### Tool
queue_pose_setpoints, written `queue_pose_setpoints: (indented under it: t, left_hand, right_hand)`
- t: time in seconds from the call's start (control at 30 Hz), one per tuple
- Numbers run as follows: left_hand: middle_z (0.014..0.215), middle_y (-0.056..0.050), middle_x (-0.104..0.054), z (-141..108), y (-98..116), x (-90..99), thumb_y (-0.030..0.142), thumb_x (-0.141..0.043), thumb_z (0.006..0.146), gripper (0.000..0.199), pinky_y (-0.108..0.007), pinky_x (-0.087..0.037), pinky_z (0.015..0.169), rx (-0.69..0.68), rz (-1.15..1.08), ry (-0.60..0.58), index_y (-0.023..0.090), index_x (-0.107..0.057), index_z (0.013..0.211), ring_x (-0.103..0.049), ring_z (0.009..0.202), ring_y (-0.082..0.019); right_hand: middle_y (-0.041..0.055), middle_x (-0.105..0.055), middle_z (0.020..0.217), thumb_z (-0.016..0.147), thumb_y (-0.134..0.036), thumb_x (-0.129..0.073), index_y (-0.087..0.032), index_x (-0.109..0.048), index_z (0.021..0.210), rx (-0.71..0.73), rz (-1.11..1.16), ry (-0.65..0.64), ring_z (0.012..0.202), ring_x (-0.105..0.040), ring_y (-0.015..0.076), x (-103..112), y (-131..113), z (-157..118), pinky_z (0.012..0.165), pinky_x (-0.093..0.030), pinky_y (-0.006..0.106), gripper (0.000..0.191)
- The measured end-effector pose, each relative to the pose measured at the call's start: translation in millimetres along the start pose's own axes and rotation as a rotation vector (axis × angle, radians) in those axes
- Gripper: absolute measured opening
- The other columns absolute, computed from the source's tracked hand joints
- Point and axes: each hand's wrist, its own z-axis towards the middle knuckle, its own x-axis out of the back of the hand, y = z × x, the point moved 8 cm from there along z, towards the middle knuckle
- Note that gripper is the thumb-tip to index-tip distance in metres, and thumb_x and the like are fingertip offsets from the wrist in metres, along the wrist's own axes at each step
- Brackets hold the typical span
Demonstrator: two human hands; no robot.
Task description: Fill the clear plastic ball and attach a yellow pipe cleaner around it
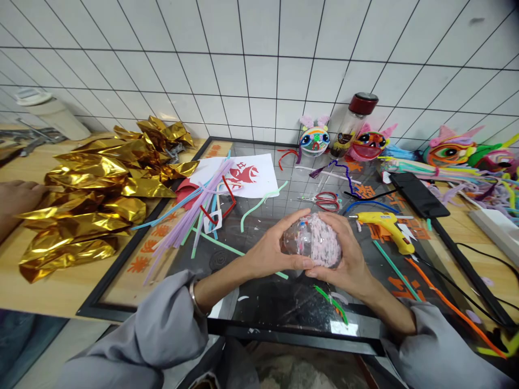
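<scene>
Between my two hands is a clear plastic ball [312, 240], its right half covered inside with pale pink fuzzy strips and a few coloured bits near the top. My left hand [275, 243] curls round its left side, thumb along the bottom. From the right, my right hand [344, 243] wraps the pink side, its thumb meeting the other below. The ball is held above a dark glass tabletop [259, 302]. Just beyond it lie red-handled scissors [324, 201]. To the right rests a yellow glue gun [387, 224].
Purple pipe cleaners [194, 216] lie across white paper [259, 173] with a red cutout. Crumpled gold foil [97, 183] covers the left, beside another person's hand [20, 202]. Along the wall stand decorated animal-head balls [314, 139] and a bottle [352, 124]. A black phone [419, 194] lies right.
</scene>
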Motion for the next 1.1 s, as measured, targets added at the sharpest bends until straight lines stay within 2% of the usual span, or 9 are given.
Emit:
queue_pose_setpoints:
  t: [0.2,0.3,0.53,0.73,0.9,1.1]
  left_hand:
    - [0.152,-0.01,-0.051,0.1,6.0,0.4,0.05,-0.088,0.063,0.094,-0.051,-0.035,0.12,-0.054,0.073,-0.009,0.026,-0.049,0.145,-0.049,0.138,-0.034]
    - [0.149,-0.01,-0.052,0.4,5.6,0.3,0.052,-0.088,0.061,0.095,-0.05,-0.036,0.119,-0.078,0.097,-0.009,0.025,-0.05,0.144,-0.049,0.137,-0.035]
    - [0.146,-0.01,-0.053,-0.7,10.2,-2.4,0.053,-0.085,0.066,0.089,-0.051,-0.036,0.118,-0.155,0.182,-0.017,0.027,-0.05,0.143,-0.05,0.134,-0.034]
    - [0.144,-0.012,-0.053,-2.0,12.7,-4.0,0.055,-0.083,0.068,0.089,-0.051,-0.035,0.119,-0.218,0.242,-0.033,0.026,-0.048,0.144,-0.048,0.135,-0.034]
    - [0.144,-0.014,-0.051,-1.7,9.6,-3.9,0.055,-0.084,0.066,0.092,-0.052,-0.036,0.119,-0.242,0.283,-0.04,0.026,-0.047,0.144,-0.047,0.136,-0.034]
    - [0.143,-0.011,-0.054,0.7,3.8,-3.9,0.053,-0.086,0.063,0.093,-0.051,-0.037,0.117,-0.13,0.166,-0.051,0.025,-0.049,0.143,-0.052,0.131,-0.034]
  right_hand:
    - [0.0132,-0.05,0.14,0.07,-0.064,-0.08,-0.031,-0.034,0.15,-0.034,0.041,-0.047,0.129,-0.052,0.0359,-5.5,5.0,-4.2,0.106,-0.047,0.057,0.098]
    - [0.0133,-0.047,0.145,0.072,-0.063,-0.078,-0.032,-0.033,0.151,-0.039,0.061,-0.073,0.132,-0.05,0.0347,-7.6,4.8,-5.5,0.11,-0.045,0.056,0.096]
    - [0.0111,-0.057,0.132,0.068,-0.065,-0.08,-0.029,-0.04,0.144,-0.115,0.103,-0.074,0.121,-0.058,0.0317,-7.6,7.2,-5.0,0.103,-0.052,0.049,0.094]
    - [0.0115,-0.056,0.133,0.058,-0.067,-0.085,-0.027,-0.043,0.144,-0.159,0.151,-0.075,0.124,-0.057,0.0334,-7.1,12.1,-5.9,0.105,-0.05,0.049,0.103]
    - [0.0127,-0.056,0.137,0.056,-0.067,-0.086,-0.027,-0.041,0.145,-0.189,0.169,-0.103,0.126,-0.057,0.0344,-10.7,16.6,-8.7,0.107,-0.049,0.05,0.108]
    - [0.0134,-0.057,0.136,0.055,-0.061,-0.09,-0.027,-0.04,0.147,-0.132,0.096,-0.046,0.124,-0.059,0.0358,-11.3,14.2,-11.9,0.106,-0.049,0.054,0.11]
